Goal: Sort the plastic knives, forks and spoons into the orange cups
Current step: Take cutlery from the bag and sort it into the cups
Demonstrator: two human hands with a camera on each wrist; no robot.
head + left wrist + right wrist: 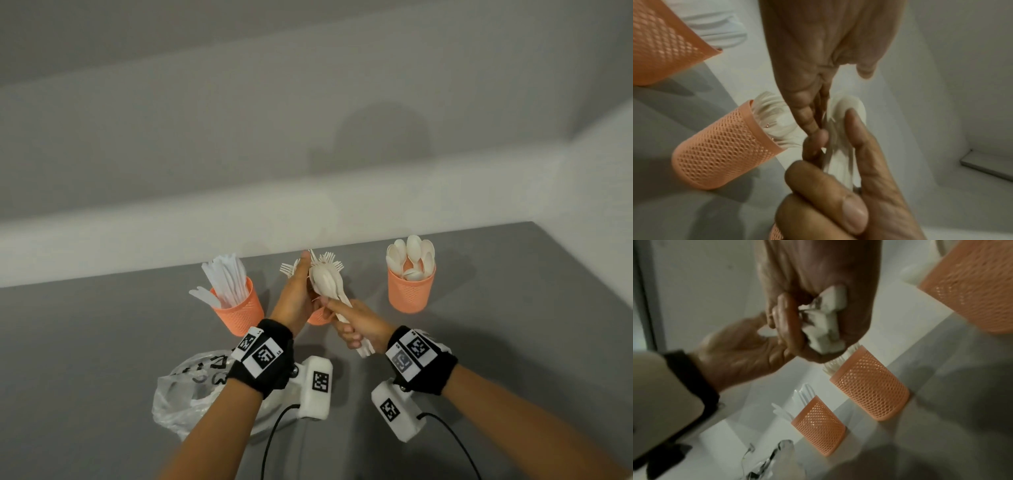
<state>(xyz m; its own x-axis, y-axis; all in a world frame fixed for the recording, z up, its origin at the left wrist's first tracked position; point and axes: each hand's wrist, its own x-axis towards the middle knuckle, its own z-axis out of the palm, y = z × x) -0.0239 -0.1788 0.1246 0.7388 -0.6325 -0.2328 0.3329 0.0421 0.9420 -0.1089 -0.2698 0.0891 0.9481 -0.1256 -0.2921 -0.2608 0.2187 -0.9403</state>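
Three orange mesh cups stand in a row on the grey table. The left cup (238, 311) holds white knives, the right cup (411, 291) holds spoons. The middle cup (317, 317) holds forks (330, 258) and is mostly hidden behind my hands. My right hand (352, 329) grips a bundle of white spoons (325, 277) by the handles, just above the middle cup (723, 146). The handle ends (826, 321) stick out of the fist. My left hand (296, 294) has straight fingers (809, 120) lying against the spoon necks, thumb pointing up.
A crumpled clear plastic bag (185, 394) lies on the table (102, 342) under my left forearm. A white wall ledge runs right behind the cups. Black cables trail from both wrist cameras toward the near edge.
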